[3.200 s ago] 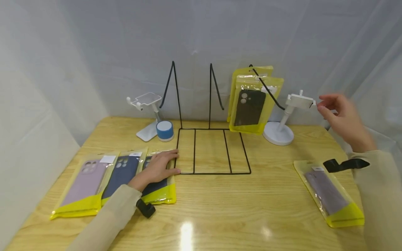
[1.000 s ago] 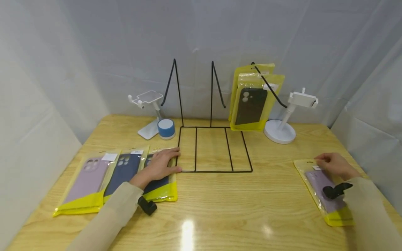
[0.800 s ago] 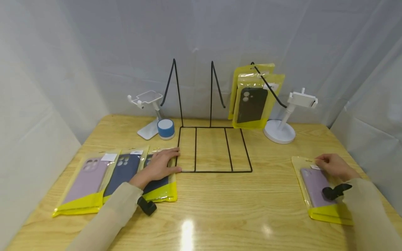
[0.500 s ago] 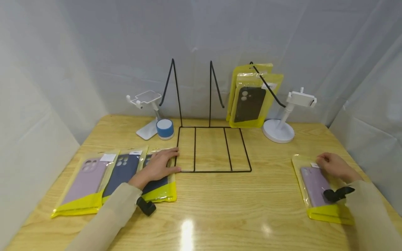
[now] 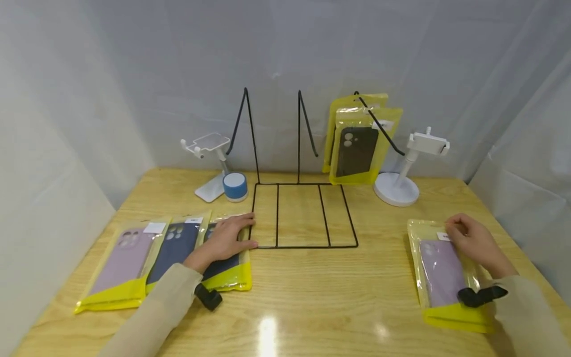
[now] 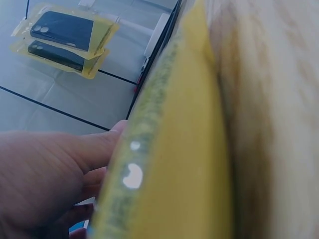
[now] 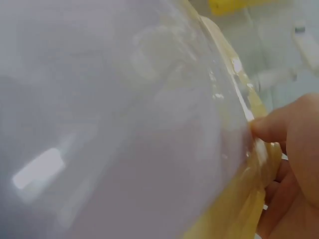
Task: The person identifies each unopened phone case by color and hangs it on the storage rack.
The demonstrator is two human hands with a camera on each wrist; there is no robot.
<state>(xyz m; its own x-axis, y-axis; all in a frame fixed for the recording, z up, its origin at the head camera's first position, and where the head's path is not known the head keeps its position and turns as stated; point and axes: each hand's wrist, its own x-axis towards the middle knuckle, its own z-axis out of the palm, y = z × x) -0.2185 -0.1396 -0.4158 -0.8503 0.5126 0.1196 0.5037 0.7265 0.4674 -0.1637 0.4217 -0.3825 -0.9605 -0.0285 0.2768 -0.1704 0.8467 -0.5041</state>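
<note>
A lilac phone case sealed in a clear, yellow-edged pouch (image 5: 446, 275) is laid flat near the table's right edge. A dark blue case in a like pouch (image 5: 225, 260) is laid flat at the left, beside two more.

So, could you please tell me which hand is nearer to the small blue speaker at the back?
Left. The left hand lies flat on a dark case packet just in front of the blue speaker; the right hand pinches the lilac case packet far across the table.
</note>
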